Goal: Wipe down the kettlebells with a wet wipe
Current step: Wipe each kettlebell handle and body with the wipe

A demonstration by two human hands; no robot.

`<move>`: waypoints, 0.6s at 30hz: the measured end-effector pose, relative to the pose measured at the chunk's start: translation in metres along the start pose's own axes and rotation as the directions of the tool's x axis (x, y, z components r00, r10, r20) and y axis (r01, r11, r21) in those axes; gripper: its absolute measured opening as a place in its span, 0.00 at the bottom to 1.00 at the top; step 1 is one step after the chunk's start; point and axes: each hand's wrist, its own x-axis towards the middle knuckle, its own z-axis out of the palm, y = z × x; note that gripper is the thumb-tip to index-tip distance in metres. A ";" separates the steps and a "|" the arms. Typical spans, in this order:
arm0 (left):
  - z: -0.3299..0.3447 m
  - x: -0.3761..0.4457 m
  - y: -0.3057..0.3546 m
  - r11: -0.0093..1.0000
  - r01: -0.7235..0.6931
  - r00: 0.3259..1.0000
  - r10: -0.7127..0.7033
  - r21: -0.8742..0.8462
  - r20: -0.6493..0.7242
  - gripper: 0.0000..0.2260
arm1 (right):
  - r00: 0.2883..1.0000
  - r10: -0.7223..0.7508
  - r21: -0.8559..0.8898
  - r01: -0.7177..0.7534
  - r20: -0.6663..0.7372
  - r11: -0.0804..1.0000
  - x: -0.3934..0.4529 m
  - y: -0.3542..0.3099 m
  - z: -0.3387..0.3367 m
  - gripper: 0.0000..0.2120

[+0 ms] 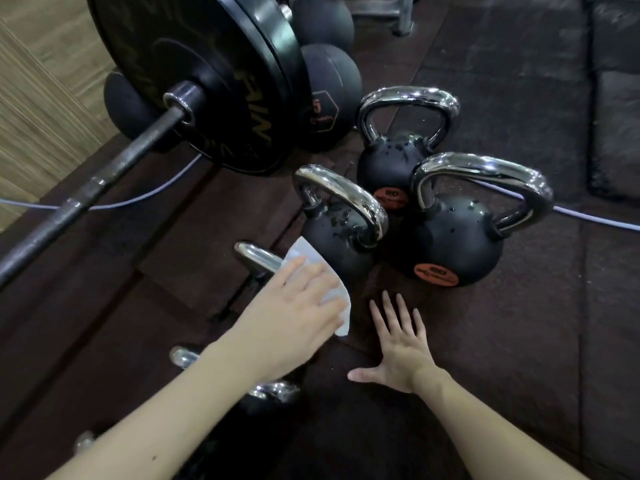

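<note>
A: Head view: left grip (304, 299) lies flat, fingers together, pressing the wet wipe (311, 258) on a kettlebell (341, 237) just ahead; right grip (398, 344) is splayed empty on the floor (519, 341)

B: Risk?

A: The loose wipe could slide out from under the palm, or snag on the chrome handle (343, 195)

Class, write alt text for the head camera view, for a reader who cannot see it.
A person's left hand presses a white wet wipe onto a black kettlebell with a chrome handle, while the open right hand rests flat on the dark rubber floor. Two more kettlebells and a loaded barbell sit nearby.
</note>
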 end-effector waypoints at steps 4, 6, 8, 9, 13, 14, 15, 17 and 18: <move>0.003 0.000 -0.055 0.972 0.205 0.979 -0.201 -0.119 0.041 0.21 | 1.000 -0.013 0.015 0.013 -0.003 1.000 -0.001 0.002 0.000 0.70; 0.007 -0.005 -0.083 0.916 0.333 0.943 -0.324 -0.223 0.076 0.22 | 1.000 -0.027 0.027 0.027 -0.009 0.999 -0.001 0.003 0.000 0.70; 0.010 -0.012 -0.091 0.885 0.314 0.940 -0.340 -0.342 -0.017 0.21 | 0.999 -0.033 0.033 0.033 -0.015 0.999 -0.001 0.004 0.001 0.71; 0.011 -0.011 -0.087 0.881 0.320 0.935 -0.354 -0.348 -0.038 0.22 | 0.999 -0.030 0.031 0.030 -0.013 0.999 -0.001 0.004 0.001 0.71; 0.014 -0.008 -0.048 0.925 0.340 0.923 -0.363 -0.171 -0.130 0.20 | 1.000 -0.015 0.004 0.015 0.003 1.000 0.000 0.002 0.001 0.71; 0.012 -0.005 -0.036 0.934 0.329 0.932 -0.344 -0.138 -0.112 0.19 | 1.000 -0.011 0.002 0.011 0.006 1.000 0.000 0.002 0.001 0.71; 0.012 -0.002 -0.024 0.950 0.292 0.947 -0.303 -0.113 -0.105 0.18 | 1.000 -0.006 0.001 0.006 0.004 1.000 0.001 0.002 0.002 0.71; 0.014 0.003 -0.002 0.981 0.182 0.977 -0.189 -0.070 -0.099 0.14 | 1.000 -0.003 -0.002 0.003 0.009 1.000 0.001 0.002 0.001 0.71; 0.016 0.004 0.005 0.992 0.119 0.987 -0.122 -0.032 -0.106 0.13 | 1.000 -0.002 -0.002 0.002 0.013 1.000 0.002 0.001 0.001 0.71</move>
